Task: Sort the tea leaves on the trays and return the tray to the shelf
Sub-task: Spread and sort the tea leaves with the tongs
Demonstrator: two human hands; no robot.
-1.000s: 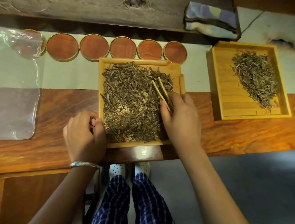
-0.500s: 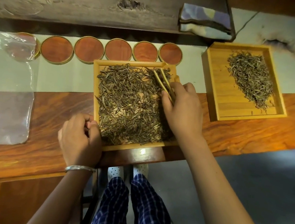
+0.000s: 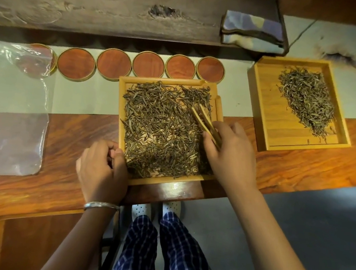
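Note:
A square bamboo tray (image 3: 155, 81) sits in front of me, covered with dark tea leaves (image 3: 162, 129). My right hand (image 3: 233, 154) holds bamboo tweezers (image 3: 205, 122) whose tips rest in the leaves at the tray's right side. My left hand (image 3: 101, 171) rests at the tray's near left corner with its fingers curled and the thumb on the rim. A second bamboo tray (image 3: 262, 111) stands to the right with a smaller pile of tea leaves (image 3: 305, 100).
Several round wooden lids (image 3: 114, 64) line up behind the near tray. A clear plastic bag (image 3: 13, 109) lies at the left. A folded cloth (image 3: 253, 32) sits on the dark shelf board (image 3: 118, 13) behind. The table's front edge runs just under my hands.
The tweezers' tips have shifted slightly within the leaves on the right side of the tray. My left hand has stayed at the corner.

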